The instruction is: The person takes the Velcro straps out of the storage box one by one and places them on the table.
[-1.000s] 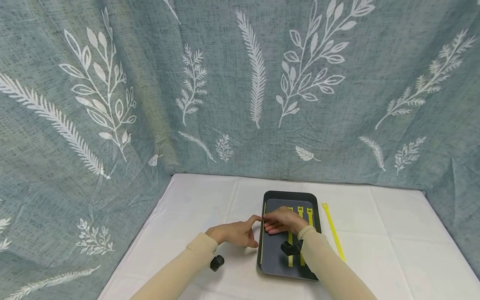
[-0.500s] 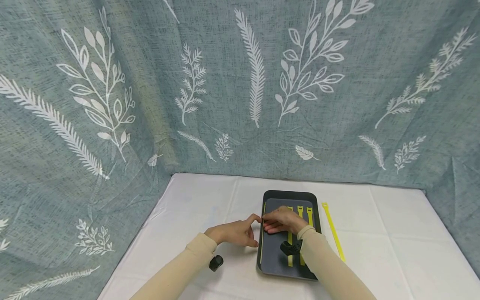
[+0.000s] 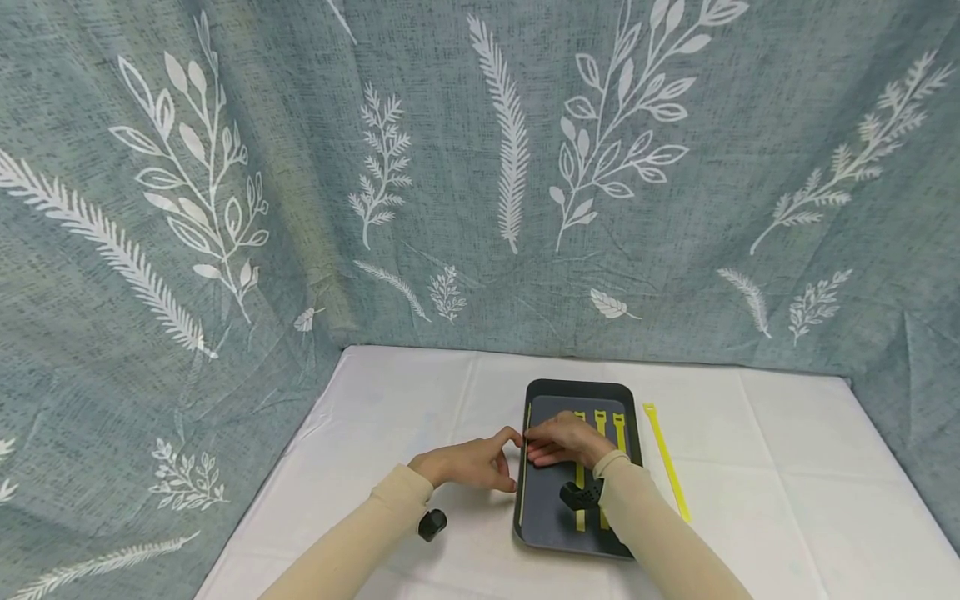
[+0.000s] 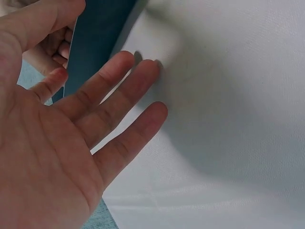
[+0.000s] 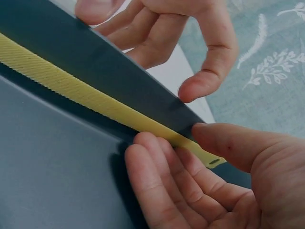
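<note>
Tray [image 3: 579,387] holds three straps [image 3: 601,423]; one strap [image 3: 667,467] remains outside. Your right fingers [image 5: 148,174] pinch another strap [image 5: 81,90]; your left fingers [image 4: 134,134] spread, empty.

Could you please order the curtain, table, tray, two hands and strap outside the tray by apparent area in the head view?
1. Curtain
2. Table
3. Tray
4. Left hand and right hand: too alike to rank
5. Strap

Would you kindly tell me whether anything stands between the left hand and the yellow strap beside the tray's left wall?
Yes: the left wall of the dark tray. The left hand is outside it; the yellow strap runs along its inner side. Nothing visible separates the right hand from the strap.
</note>
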{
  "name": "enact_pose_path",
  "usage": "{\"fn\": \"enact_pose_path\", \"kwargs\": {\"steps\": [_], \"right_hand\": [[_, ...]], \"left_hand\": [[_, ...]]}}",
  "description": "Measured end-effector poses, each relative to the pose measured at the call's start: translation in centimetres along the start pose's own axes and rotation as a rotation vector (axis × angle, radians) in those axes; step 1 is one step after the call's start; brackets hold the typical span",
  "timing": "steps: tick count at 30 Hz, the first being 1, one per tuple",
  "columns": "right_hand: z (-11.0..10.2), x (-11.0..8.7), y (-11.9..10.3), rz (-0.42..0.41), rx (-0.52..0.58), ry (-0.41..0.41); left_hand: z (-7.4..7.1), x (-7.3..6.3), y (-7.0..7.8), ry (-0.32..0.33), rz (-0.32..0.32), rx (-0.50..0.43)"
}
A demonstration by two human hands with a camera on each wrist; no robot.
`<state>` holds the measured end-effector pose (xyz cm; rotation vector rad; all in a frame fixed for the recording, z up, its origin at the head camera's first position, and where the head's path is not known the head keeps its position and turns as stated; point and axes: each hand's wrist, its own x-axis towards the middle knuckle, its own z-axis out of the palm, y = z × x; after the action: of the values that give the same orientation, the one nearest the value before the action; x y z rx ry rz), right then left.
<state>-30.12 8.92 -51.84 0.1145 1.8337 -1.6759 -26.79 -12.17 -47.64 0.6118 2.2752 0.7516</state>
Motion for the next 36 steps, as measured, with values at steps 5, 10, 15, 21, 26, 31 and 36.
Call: {"fn": "enact_pose_path", "kwargs": {"steps": [5, 10, 15, 21, 26, 31, 36], "right_hand": [[-0.1, 0.2, 0.1, -0.007, 0.016, -0.011], [-0.1, 0.3, 0.4, -0.037, 0.032, -0.021], [0.0, 0.3, 0.7, -0.035, 0.037, -0.013], [0.1, 0.2, 0.9, -0.034, 0.024, 0.039], [-0.1, 0.1, 0.9, -0.058, 0.06, 0.073], [-0.8, -0.2, 0.0, -0.128, 0.099, 0.083], [-1.8, -0.9, -1.3, -0.183, 0.13, 0.11]], "left_hand": [[0.0, 0.0, 0.1, 0.004, -0.006, 0.003], [0.1, 0.0, 0.1, 0.004, -0.012, -0.011], [0.2, 0.0, 0.2, 0.003, -0.006, -0.024], [0.4, 0.1, 0.3, -0.003, -0.027, -0.037], [0.4, 0.2, 0.4, -0.003, -0.036, -0.041], [0.3, 0.2, 0.4, 0.003, -0.055, -0.031], [0.2, 0.2, 0.3, 0.008, -0.045, -0.028]]}}
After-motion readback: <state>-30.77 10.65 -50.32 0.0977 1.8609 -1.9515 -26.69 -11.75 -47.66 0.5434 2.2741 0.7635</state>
